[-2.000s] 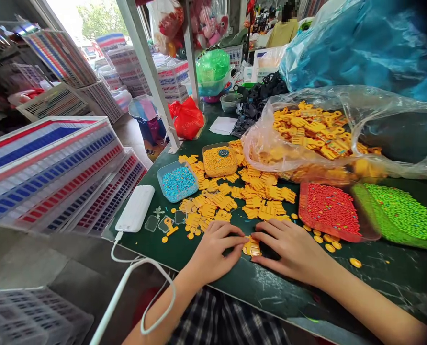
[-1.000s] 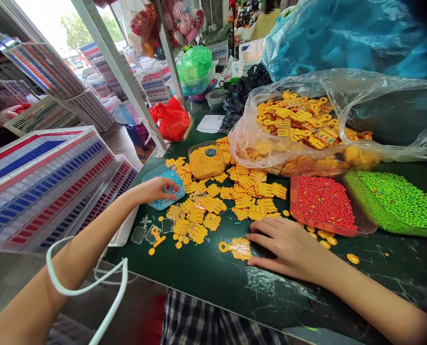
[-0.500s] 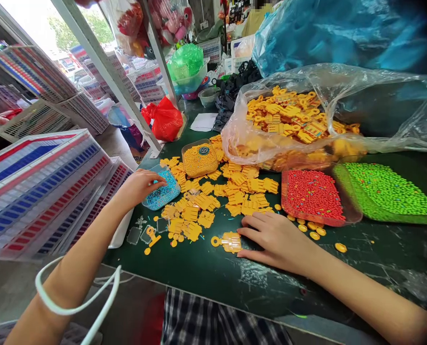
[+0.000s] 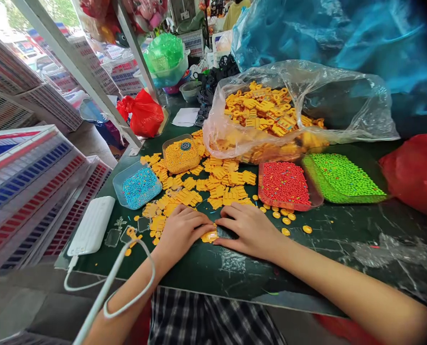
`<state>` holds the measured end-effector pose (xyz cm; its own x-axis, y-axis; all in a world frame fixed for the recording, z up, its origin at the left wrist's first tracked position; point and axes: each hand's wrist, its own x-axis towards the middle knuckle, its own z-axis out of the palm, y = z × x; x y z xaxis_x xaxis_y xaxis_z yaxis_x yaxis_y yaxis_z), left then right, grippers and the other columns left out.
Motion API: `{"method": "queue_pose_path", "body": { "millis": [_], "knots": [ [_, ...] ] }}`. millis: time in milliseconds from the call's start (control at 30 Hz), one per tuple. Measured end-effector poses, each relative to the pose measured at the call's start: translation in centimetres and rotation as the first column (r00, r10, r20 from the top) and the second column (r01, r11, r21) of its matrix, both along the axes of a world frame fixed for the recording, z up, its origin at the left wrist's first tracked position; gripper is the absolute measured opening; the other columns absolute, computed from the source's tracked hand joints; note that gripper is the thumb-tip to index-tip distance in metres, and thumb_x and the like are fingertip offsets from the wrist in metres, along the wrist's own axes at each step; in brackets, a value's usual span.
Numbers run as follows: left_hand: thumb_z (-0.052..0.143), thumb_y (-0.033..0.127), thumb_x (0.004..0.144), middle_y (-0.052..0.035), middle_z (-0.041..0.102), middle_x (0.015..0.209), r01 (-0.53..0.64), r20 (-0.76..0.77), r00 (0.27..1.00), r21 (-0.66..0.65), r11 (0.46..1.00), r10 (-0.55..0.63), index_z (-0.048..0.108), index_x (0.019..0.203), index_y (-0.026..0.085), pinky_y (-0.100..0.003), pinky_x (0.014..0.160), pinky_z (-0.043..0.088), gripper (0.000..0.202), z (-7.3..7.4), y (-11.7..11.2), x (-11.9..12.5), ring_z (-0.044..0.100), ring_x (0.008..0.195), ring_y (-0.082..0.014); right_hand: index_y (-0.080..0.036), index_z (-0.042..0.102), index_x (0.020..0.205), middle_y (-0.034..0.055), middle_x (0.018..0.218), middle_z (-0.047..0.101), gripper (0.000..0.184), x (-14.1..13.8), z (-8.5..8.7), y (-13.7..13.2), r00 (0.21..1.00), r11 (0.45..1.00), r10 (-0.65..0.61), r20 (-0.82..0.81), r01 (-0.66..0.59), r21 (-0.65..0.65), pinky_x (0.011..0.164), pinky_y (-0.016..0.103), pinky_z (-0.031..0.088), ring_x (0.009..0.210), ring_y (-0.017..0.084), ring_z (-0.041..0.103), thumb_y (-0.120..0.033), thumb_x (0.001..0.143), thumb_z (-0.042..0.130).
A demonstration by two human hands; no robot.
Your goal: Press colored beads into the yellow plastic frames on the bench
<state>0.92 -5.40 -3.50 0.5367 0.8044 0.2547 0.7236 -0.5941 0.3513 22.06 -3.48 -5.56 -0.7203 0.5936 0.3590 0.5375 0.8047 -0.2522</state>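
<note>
My left hand (image 4: pixel 182 234) reaches over a small yellow plastic piece (image 4: pixel 209 236) lying on the green tabletop. Its fingers are pinched together at the upper edge of that piece; whatever sits between the tips is too small to make out. From the other side my right hand (image 4: pixel 251 230) grips the piece's right edge between thumb and fingers. Both hands hide much of it. Loose yellow pieces (image 4: pixel 224 177) are heaped just beyond the hands. A tray of blue beads (image 4: pixel 140 186) stands to the left, and a tray of yellow beads (image 4: pixel 180 155) farther back.
Red beads (image 4: pixel 285 184) and green beads (image 4: pixel 346 177) fill trays at the right. Behind them lies a clear bag (image 4: pixel 249 120) of yellow parts. A white power bank (image 4: pixel 93 225) rests at the left edge, its cable (image 4: pixel 116 268) looping round my left forearm. Yellow discs (image 4: pixel 285 218) are scattered nearby.
My left hand has moved right, from the blue bead tray to the yellow piece. My right hand still holds that piece. The view has swung to the right.
</note>
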Motion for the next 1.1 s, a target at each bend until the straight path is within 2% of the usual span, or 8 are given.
{"method": "queue_pose_path", "body": {
  "millis": [233, 467, 600, 700, 833, 967, 1100],
  "knots": [
    [0.052, 0.046, 0.095, 0.0003, 0.076, 0.097, -0.091, 0.029, 0.995, -0.052, 0.994, 0.092, 0.078, 0.09, 0.028, -0.037, 0.081, 0.042, 0.032, -1.2, 0.1, -0.2, 0.06, 0.086, -0.0186, -0.016, 0.068, 0.089, 0.0065, 0.09, 0.064, 0.034, -0.3, -0.4, -0.2, 0.999, 1.0, -0.024, -0.047, 0.024, 0.003, 0.071, 0.033, 0.039, 0.086, 0.021, 0.053, -0.049, 0.089, 0.062],
    [0.054, 0.048, 0.092, 0.0012, 0.074, 0.103, -0.109, 0.055, 0.992, -0.118, 0.987, 0.116, 0.076, 0.1, 0.038, -0.04, 0.082, 0.044, 0.025, -2.1, 0.3, -0.5, 0.054, 0.09, -0.0217, -0.015, 0.068, 0.089, 0.0071, 0.091, 0.063, 0.033, -0.3, -0.5, -0.3, 0.999, 1.0, -0.016, -0.045, 0.017, 0.005, 0.073, 0.034, 0.039, 0.087, 0.021, 0.053, -0.048, 0.089, 0.063],
    [0.048, 0.052, 0.094, -0.001, 0.072, 0.109, -0.089, 0.097, 0.989, -0.181, 0.98, 0.107, 0.076, 0.103, 0.034, -0.04, 0.086, 0.045, 0.034, -1.7, 0.4, -0.6, 0.055, 0.096, -0.0221, -0.015, 0.068, 0.088, 0.0069, 0.09, 0.064, 0.034, -0.3, -0.5, -0.3, 0.999, 1.0, -0.011, -0.038, 0.011, 0.012, 0.072, 0.034, 0.039, 0.087, 0.022, 0.053, -0.049, 0.089, 0.062],
    [0.041, 0.049, 0.098, -0.0031, 0.072, 0.104, -0.104, 0.133, 0.982, -0.202, 0.974, 0.132, 0.076, 0.101, 0.028, -0.038, 0.086, 0.046, 0.041, -0.9, 0.4, -0.7, 0.057, 0.095, -0.0208, -0.015, 0.068, 0.087, 0.0068, 0.091, 0.064, 0.036, -0.3, -0.4, -0.3, 0.999, 1.0, -0.008, -0.038, 0.009, 0.019, 0.072, 0.034, 0.039, 0.087, 0.022, 0.053, -0.05, 0.089, 0.062],
    [0.046, 0.046, 0.098, -0.003, 0.073, 0.097, -0.115, 0.107, 0.985, -0.181, 0.977, 0.136, 0.075, 0.095, 0.026, -0.037, 0.085, 0.045, 0.037, -0.2, 0.5, -0.9, 0.059, 0.092, -0.0198, -0.016, 0.069, 0.089, 0.0072, 0.092, 0.064, 0.036, -0.3, -0.4, -0.2, 1.0, 1.0, -0.007, -0.026, 0.008, 0.015, 0.073, 0.034, 0.038, 0.088, 0.022, 0.052, -0.051, 0.089, 0.062],
    [0.054, 0.042, 0.095, -0.0011, 0.073, 0.098, -0.08, 0.027, 0.996, -0.157, 0.984, 0.086, 0.076, 0.091, 0.027, -0.039, 0.088, 0.042, 0.026, -0.5, 0.7, -1.0, 0.059, 0.091, -0.0196, -0.015, 0.069, 0.092, 0.0069, 0.091, 0.064, 0.034, -0.3, -0.4, -0.2, 1.0, 1.0, 0.001, -0.021, -0.001, 0.014, 0.072, 0.034, 0.038, 0.087, 0.021, 0.052, -0.049, 0.088, 0.064],
    [0.058, 0.039, 0.093, -0.0001, 0.074, 0.094, -0.077, 0.01, 0.997, -0.144, 0.987, 0.079, 0.076, 0.086, 0.027, -0.037, 0.085, 0.042, 0.022, -1.0, 0.8, -1.0, 0.059, 0.088, -0.0187, -0.015, 0.069, 0.089, 0.0065, 0.09, 0.064, 0.033, -0.4, -0.3, -0.2, 1.0, 1.0, 0.007, -0.027, -0.007, 0.022, 0.07, 0.033, 0.037, 0.084, 0.021, 0.051, -0.048, 0.088, 0.064]
  ]
}}
